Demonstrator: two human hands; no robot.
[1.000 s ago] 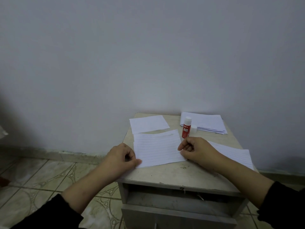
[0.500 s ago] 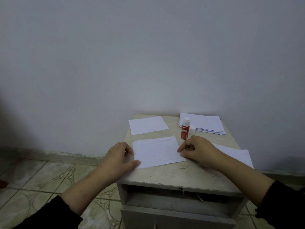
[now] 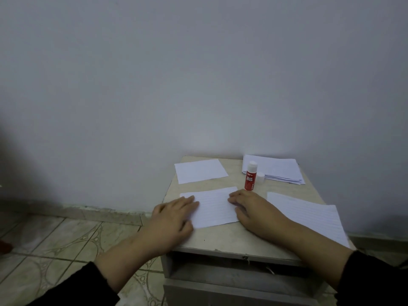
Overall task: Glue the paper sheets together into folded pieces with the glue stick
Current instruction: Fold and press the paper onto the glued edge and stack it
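A folded lined paper piece point(image 3: 213, 207) lies flat at the middle of the small cabinet top point(image 3: 220, 238). My left hand point(image 3: 172, 216) presses flat on its left end, fingers spread. My right hand point(image 3: 254, 208) lies palm down on its right end. Just behind my right hand stands the red glue stick point(image 3: 250, 176), uncapped, with its white cap point(image 3: 260, 177) beside it. A lined sheet point(image 3: 309, 214) lies at the right under my right forearm. A stack of sheets point(image 3: 276, 168) sits at the back right, and one white piece point(image 3: 199, 171) at the back left.
The cabinet stands against a plain wall point(image 3: 198, 74). Below its top, at the front, is an open drawer slot point(image 3: 231, 272). Patterned floor tiles point(image 3: 66, 246) lie to the left, beyond the cabinet's left edge.
The upper half of the paper has come down into a flat, narrower fold. Both hands went from pinching its edges to lying flat on its ends.
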